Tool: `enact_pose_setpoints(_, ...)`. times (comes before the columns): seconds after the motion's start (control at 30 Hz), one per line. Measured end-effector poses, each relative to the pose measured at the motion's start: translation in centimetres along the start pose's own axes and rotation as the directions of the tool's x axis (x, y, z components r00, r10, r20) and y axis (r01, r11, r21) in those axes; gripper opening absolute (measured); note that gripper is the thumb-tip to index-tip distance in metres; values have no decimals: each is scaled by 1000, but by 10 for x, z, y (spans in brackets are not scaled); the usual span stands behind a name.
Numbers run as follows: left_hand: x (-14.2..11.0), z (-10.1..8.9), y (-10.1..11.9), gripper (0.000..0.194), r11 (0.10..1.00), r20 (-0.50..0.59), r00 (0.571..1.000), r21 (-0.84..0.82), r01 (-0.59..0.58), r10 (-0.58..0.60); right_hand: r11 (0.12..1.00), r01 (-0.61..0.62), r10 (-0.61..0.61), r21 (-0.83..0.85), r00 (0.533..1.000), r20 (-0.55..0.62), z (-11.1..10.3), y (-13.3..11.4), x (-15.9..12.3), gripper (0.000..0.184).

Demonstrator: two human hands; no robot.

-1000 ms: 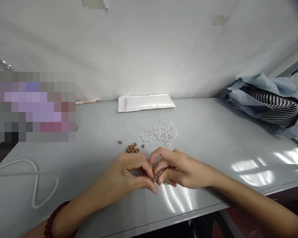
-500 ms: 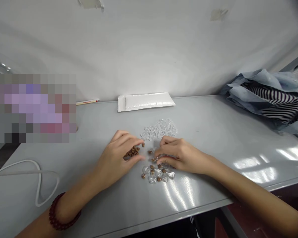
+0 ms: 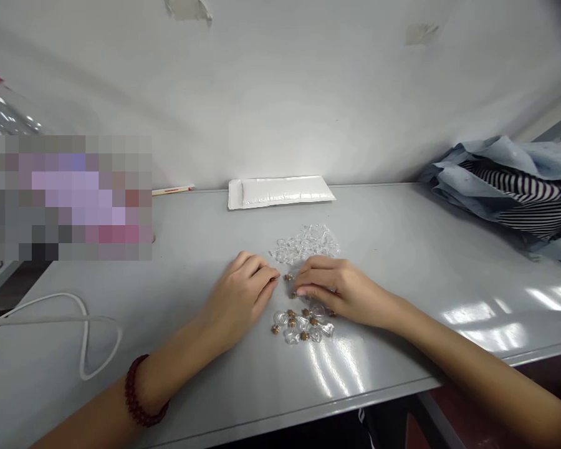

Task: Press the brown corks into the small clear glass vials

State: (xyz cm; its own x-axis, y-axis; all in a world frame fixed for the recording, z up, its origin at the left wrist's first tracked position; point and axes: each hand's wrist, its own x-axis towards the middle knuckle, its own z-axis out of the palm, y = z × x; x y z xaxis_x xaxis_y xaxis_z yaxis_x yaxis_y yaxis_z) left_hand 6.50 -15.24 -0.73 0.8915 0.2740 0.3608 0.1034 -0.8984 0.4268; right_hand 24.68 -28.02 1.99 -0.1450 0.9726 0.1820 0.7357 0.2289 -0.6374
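My left hand [image 3: 245, 293] rests low over the table, thumb and fingertips pinched on a tiny brown cork stopper, mostly hidden. The pile of corks is out of sight behind this hand. Opposite, my right hand [image 3: 331, 285] curls with its thumb and forefinger closed on a small clear bottle, largely covered by the fingers. One corked bottle [image 3: 288, 277] lies between the two hands. Below the right hand is a cluster of small clear bottles with cork stoppers [image 3: 302, 324]. Beyond it spreads a heap of clear bottles [image 3: 308, 242] without corks.
A white padded packet [image 3: 283, 191] lies by the wall, with a thin stick-like packet [image 3: 172, 190] to its left. A blue cloth bag with striped lining [image 3: 509, 187] stands at right. A white cable [image 3: 81, 324] loops at left, near a blurred-out patch.
My left hand has closed from an open curve around the cork pile to a pinch, moving right towards my right hand. My right fingers have drawn closer together. The view has shifted slightly.
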Motion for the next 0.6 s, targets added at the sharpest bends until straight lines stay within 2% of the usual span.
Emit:
enact_pose_setpoints(0.13, -1, -1, 3, 17, 1000, -23, 1000, -5, -6, 6, 986, 25, -41, -167, 995, -94, 1, 4, 0, 25)
enact_pose_setpoints(0.23, -1, -1, 6, 17, 1000, -47, 999, -22, -12, 11, 973, 52, -73, -226, 993, -89, 3, 7, 1, 25)
enact_pose_setpoints(0.5, -1, -4, 10, 17, 998, -104, 994, -53, -36, 30, 972, 46, -59, -231, 997, -47, 5, 3, 1, 29)
enact_pose_setpoints(0.6, 0, -5, 11, 17, 997, -113, 993, -58, -43, 36, 980, 73, -73, -187, 997, 6, 4, 0, 1, 32)
